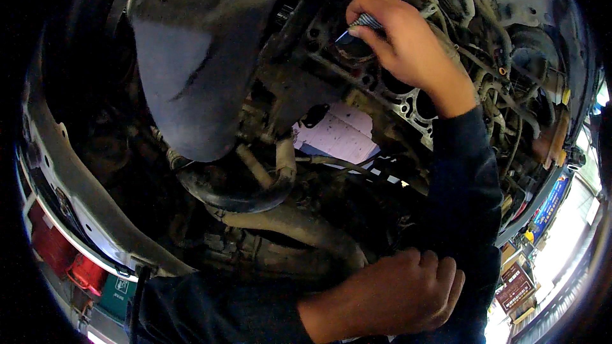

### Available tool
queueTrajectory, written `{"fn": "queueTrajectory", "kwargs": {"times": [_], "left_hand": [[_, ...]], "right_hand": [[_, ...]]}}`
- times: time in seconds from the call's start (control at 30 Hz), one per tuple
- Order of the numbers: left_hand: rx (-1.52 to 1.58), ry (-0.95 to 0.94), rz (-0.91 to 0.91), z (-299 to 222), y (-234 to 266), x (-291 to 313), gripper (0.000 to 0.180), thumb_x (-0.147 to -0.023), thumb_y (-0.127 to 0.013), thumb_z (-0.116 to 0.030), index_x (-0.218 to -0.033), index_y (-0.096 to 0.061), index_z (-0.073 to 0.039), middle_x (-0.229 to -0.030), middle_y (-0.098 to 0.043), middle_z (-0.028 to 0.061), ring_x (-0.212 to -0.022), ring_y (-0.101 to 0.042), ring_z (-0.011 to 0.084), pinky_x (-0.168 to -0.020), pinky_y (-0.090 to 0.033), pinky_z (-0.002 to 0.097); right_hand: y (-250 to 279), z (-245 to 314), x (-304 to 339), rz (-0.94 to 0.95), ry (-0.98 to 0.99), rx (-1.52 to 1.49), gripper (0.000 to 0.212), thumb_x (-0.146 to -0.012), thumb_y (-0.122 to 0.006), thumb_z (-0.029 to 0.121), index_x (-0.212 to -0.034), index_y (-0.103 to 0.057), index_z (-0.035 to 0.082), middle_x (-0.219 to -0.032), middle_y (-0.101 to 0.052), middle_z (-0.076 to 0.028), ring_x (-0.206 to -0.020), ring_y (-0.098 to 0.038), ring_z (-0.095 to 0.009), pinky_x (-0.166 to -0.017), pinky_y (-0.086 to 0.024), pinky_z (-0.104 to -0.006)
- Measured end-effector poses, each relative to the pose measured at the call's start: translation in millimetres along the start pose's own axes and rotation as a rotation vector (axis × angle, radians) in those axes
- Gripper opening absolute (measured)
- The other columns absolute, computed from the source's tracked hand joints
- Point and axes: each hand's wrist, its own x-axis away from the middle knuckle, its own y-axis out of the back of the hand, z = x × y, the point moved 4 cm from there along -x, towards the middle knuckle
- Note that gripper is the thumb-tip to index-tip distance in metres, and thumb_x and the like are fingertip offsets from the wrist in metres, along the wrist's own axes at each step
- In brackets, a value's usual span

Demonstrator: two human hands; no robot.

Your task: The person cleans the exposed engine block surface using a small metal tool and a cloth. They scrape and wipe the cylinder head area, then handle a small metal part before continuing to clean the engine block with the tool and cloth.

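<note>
My right hand (408, 38) reaches over an exposed engine block (417, 111) with round cylinder openings. Its thumb and fingers pinch a small hand tool (368, 21) with a ridged grey handle. A thin, shiny tip points down and left, close to the block's dark flat face; whether it touches, I cannot tell. Nearer the lower edge, my left hand (389, 293) is closed in a fist, back of the hand up, beside my right sleeve (462, 197). The inside of that fist is hidden.
A large dark smooth panel (185, 83) hangs at the left, above a curved black hose (248, 197). Wires and pipes (472, 0) crowd the right side. A pale stained sheet (338, 130) shows low in the engine bay. The car's front edge (95, 185) curves along the left.
</note>
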Motion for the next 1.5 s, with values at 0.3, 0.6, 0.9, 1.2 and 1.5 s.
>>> {"fn": "queueTrajectory", "kwargs": {"times": [0.3,0.6,0.9,1.2,1.5], "left_hand": [[0.254,0.03,0.009,-0.6,-19.6,6.0,0.021,-0.087,-0.068,-0.023,-0.079,-0.063,-0.004,-0.068,-0.052,0.0021,-0.061,-0.055,0.0149,-0.048,-0.038,0.0305],[0.206,0.0,0.163,2.5,-11.2,3.8,0.021,-0.085,-0.065,-0.029,-0.092,-0.069,-0.009,-0.074,-0.056,0.0009,-0.065,-0.06,0.0163,-0.053,-0.043,0.0303],[0.056,0.013,-0.007,-0.1,-3.4,-0.5,0.024,-0.084,-0.072,-0.024,-0.068,-0.058,-0.012,-0.063,-0.047,0.0012,-0.057,-0.051,0.0144,-0.047,-0.04,0.0327],[0.215,0.008,0.211,2.5,-7.4,-0.2,0.021,-0.086,-0.065,-0.027,-0.093,-0.068,-0.008,-0.074,-0.055,0.001,-0.066,-0.061,0.0166,-0.053,-0.045,0.0303],[0.066,0.007,-0.004,1.5,0.4,-3.4,0.022,-0.083,-0.072,-0.022,-0.07,-0.058,-0.012,-0.064,-0.047,0.0016,-0.058,-0.052,0.0145,-0.047,-0.04,0.0323]], "right_hand": [[-0.5,-0.2,1.1,0.025,-0.009,-0.001,0.015,-0.091,-0.072,0.004,-0.104,-0.064,0.003,-0.1,-0.064,-0.019,-0.101,-0.064,-0.045,-0.088,-0.053,-0.0533],[-3.2,-0.2,7.5,-0.01,-0.025,0.007,0.016,-0.091,-0.072,0.004,-0.105,-0.064,0.003,-0.1,-0.064,-0.02,-0.1,-0.064,-0.045,-0.088,-0.053,-0.0524],[-4.9,-1.8,11.6,-0.044,-0.031,-0.022,0.017,-0.091,-0.073,0.004,-0.106,-0.064,0.003,-0.102,-0.065,-0.019,-0.1,-0.064,-0.045,-0.086,-0.053,-0.0518],[-3.7,-3.8,12.7,-0.022,-0.041,-0.029,0.018,-0.091,-0.073,0.005,-0.107,-0.064,0.003,-0.102,-0.065,-0.019,-0.101,-0.064,-0.045,-0.087,-0.053,-0.0517],[-4.9,-4.3,13.1,-0.028,-0.034,-0.018,0.016,-0.092,-0.072,0.006,-0.106,-0.065,0.003,-0.102,-0.065,-0.02,-0.101,-0.064,-0.046,-0.087,-0.053,-0.0523]]}}
